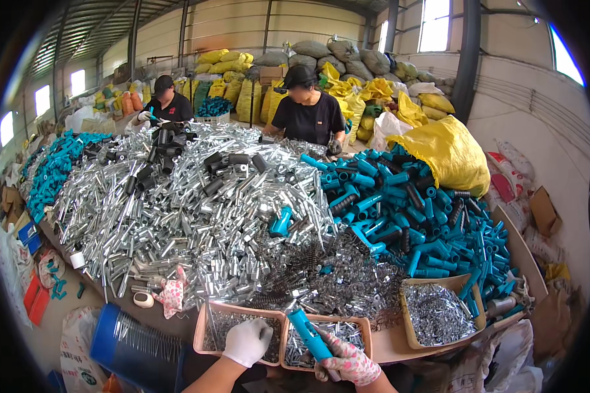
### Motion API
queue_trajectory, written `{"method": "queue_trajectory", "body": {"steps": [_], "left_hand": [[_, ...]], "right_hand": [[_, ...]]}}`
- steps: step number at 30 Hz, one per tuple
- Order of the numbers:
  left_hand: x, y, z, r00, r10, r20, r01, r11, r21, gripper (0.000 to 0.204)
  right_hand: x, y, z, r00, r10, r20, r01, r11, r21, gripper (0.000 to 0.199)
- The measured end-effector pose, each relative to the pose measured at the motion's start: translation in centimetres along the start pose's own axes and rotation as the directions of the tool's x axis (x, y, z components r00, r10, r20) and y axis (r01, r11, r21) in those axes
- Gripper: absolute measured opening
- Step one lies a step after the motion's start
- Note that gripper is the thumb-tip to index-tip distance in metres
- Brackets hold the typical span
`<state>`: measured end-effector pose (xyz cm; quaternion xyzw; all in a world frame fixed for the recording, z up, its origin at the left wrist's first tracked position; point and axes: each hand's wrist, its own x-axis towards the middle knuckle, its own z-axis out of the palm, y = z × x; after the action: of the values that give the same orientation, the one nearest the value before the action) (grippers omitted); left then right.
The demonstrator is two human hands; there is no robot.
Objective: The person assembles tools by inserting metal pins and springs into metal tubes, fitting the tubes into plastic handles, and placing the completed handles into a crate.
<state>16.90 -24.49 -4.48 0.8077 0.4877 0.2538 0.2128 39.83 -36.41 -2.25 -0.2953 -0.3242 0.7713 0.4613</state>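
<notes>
My right hand point(353, 362), in a white glove with a pink pattern, is closed round a teal plastic tube-shaped handle point(310, 335). A bright metal end shows at its upper tip, and a metal rod comes out below. My left hand point(248, 342), in a plain white glove, hovers over a tan tray point(200, 331) of small dark metal parts. Its fingers are curled together, and whatever they may pinch is hidden. Beneath the handle stands a second tan tray point(368, 325) with small silvery metal pieces.
Heaped on the table are silvery metal tubes point(170, 216), dark springs point(347, 275) and teal handles point(432, 245). A third tray point(410, 327) of small parts stands at right, a blue bin point(105, 337) of rods at left. Two people point(308, 118) work across the heap.
</notes>
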Motion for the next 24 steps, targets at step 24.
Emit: {"method": "queue_trajectory", "body": {"steps": [24], "left_hand": [[-3.5,3.2,-5.2,0.777,0.521,-0.352,-0.597,0.788,-0.151,0.009]], "right_hand": [[-2.6,0.3,2.6,0.991,-0.054,-0.124,0.065,0.994,0.088,0.079]]}}
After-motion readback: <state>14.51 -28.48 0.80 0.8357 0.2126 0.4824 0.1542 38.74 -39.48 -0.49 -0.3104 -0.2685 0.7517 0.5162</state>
